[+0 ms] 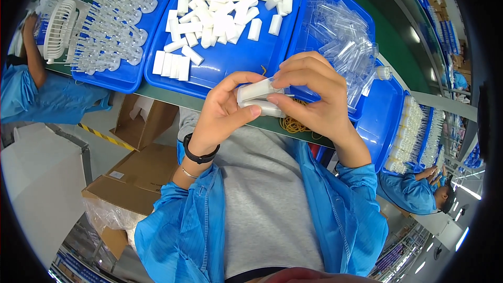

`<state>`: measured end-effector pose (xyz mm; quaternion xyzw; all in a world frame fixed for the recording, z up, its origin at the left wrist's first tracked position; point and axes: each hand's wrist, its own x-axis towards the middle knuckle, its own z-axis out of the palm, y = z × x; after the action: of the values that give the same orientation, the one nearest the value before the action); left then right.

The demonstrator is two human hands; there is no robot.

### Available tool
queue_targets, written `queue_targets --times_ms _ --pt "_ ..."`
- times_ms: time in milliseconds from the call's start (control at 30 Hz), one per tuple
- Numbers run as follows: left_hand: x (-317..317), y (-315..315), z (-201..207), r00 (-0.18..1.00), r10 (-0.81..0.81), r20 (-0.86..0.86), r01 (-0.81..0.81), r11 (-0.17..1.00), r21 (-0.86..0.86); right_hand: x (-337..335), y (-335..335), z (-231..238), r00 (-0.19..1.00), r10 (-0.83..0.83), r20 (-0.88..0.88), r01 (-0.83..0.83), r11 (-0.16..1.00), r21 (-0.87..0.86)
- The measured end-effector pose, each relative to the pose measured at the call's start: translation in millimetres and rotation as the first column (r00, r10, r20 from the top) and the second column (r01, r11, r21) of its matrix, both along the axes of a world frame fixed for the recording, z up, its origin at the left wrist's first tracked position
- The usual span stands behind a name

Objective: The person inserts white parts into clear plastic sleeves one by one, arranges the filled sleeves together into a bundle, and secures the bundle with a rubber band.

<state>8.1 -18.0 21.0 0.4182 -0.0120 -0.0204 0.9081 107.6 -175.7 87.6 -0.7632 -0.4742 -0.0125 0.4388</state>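
In front of my chest, my left hand [222, 106] is closed around a clear plastic case [242, 94] with white blocks in it. One white block [257, 90] lies on the upper side and another [268, 109] just below it, side by side. The fingers and thumb of my right hand [317, 86] pinch the right end of the same case and blocks. Part of that end is hidden behind my right fingertips. Beyond my hands, a blue tray [246, 57] holds a heap of similar white blocks [225, 8], with several lined up at its near left corner.
Clear plastic cases [340, 34] fill the blue tray on the right. White pronged parts [118, 21] stand in the left tray, beside a white slatted piece [63, 29]. Yellow rubber bands [293, 124] lie near the table edge. Co-workers sit at left [57, 94] and right [408, 191].
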Motion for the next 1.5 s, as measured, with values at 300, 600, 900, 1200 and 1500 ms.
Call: queue_targets --times_ms 300,600,900,1200,1500 --pt "1 -2 -5 0.997 0.072 0.008 -0.072 0.993 0.094 1 -3 -3 1.000 0.003 0.026 -0.003 1.000 -0.004" --pt "-2 -5 -1 0.989 0.150 0.012 -0.149 0.966 0.209 0 -3 -4 1.000 0.029 -0.001 -0.029 0.998 -0.063" --pt "-2 -8 -8 0.985 0.168 -0.033 -0.157 0.965 0.212 -1 0 -11 0.998 0.052 -0.043 -0.054 0.998 -0.045" --pt "1 -9 -3 0.981 0.191 0.041 -0.194 0.939 0.282 3 -6 -16 0.998 0.041 -0.046 -0.041 0.999 -0.008" --pt "6 -7 -15 0.985 0.164 -0.053 -0.169 0.980 -0.102 3 -14 -20 0.998 0.050 -0.029 -0.047 0.993 0.113"
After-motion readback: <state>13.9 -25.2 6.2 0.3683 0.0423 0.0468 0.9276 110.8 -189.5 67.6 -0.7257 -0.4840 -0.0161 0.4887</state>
